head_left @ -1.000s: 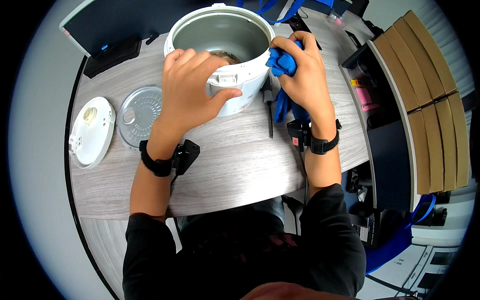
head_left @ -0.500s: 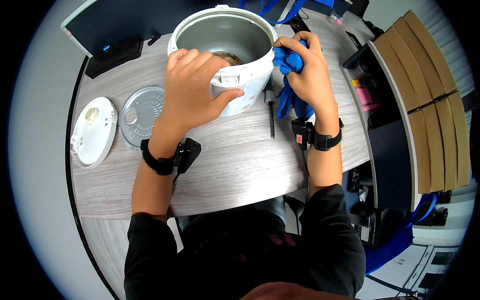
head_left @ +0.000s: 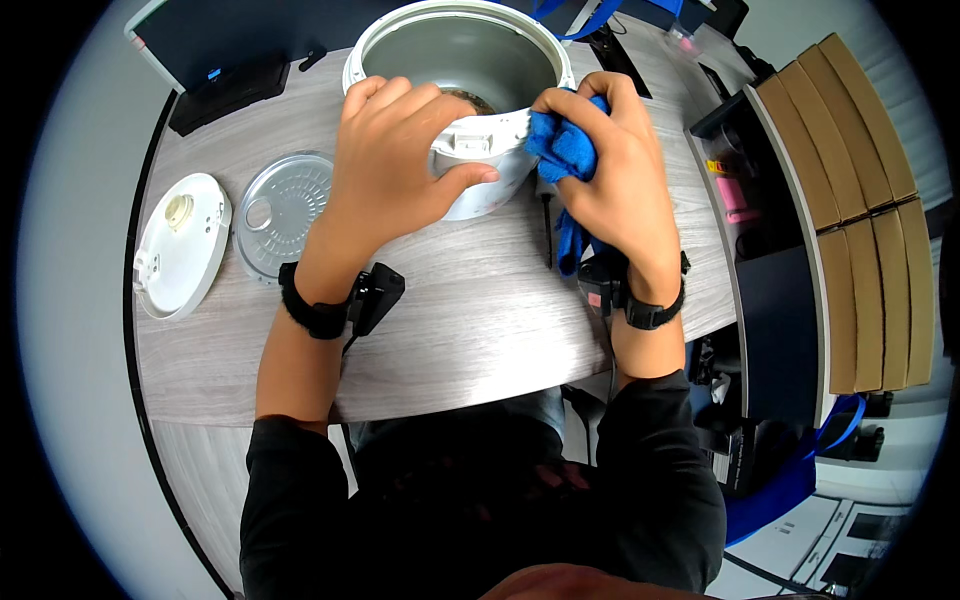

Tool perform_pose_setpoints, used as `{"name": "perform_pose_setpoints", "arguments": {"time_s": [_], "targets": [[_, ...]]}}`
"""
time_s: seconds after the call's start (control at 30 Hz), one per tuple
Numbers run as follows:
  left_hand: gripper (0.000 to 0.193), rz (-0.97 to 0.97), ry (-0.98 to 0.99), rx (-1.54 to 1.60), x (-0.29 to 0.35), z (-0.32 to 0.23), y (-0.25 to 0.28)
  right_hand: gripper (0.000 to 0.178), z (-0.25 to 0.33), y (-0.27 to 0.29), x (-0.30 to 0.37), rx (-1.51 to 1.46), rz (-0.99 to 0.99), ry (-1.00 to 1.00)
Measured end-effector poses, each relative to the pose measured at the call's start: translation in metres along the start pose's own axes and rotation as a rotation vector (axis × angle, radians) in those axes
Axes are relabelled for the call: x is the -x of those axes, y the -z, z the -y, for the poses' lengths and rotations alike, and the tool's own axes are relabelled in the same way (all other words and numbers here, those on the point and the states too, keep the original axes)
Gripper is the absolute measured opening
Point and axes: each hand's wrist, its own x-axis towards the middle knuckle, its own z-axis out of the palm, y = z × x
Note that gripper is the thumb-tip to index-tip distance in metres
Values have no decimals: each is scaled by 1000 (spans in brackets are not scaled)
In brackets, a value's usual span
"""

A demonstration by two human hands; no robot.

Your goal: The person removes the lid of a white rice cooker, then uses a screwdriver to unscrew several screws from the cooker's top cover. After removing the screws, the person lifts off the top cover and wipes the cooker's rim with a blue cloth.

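An open white rice cooker body (head_left: 485, 200) with a grey inner wall stands at the far side of the desk. Its near left rim is gripped by my left hand (head_left: 395, 165), fingers over the edge and thumb on the outside. My right hand (head_left: 625, 165) is closed round a bunched blue cloth (head_left: 563, 148), which presses on the rim right of the front latch. Part of the cloth hangs below the hand. Down inside the cooker, a brownish round part shows; my left fingers hide some of it. Both wrists wear black straps with small boxes.
Left of the cooker lie a round perforated metal plate (head_left: 290, 230) and a white lid (head_left: 185, 245). A screwdriver (head_left: 548, 225) lies just right of the cooker, partly hidden. Behind stands a dark screen (head_left: 250, 45). To the right are a shelf unit (head_left: 785, 330) and cardboard boxes (head_left: 850, 140).
My right hand has moved left and slightly down along the rim with the cloth, now nearer the latch. My left hand keeps its grip. The whole view has shifted slightly.
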Motion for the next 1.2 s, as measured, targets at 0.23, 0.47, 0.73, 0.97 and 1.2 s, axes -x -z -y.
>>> {"name": "perform_pose_setpoints", "arguments": {"time_s": [0.23, 0.47, 0.73, 0.97, 1.2], "targets": [[44, -4, 4, -2, -1, 0, 0, 58, 24, -1, 3, 22, 32, 2], [44, 8, -6, -17, 1, 3, 1, 52, 8, 6, 3, -140, 71, -47], [46, 1, -15, -29, 1, 3, -1, 51, 14, 5, 5, -94, 25, 42], [47, -11, -62, -38, 2, 6, -1, 53, 5, 8, 7, -92, 98, -31], [41, -18, -46, -24, 1, 2, -1, 57, 22, -1, 9, -84, 16, 41]]}}
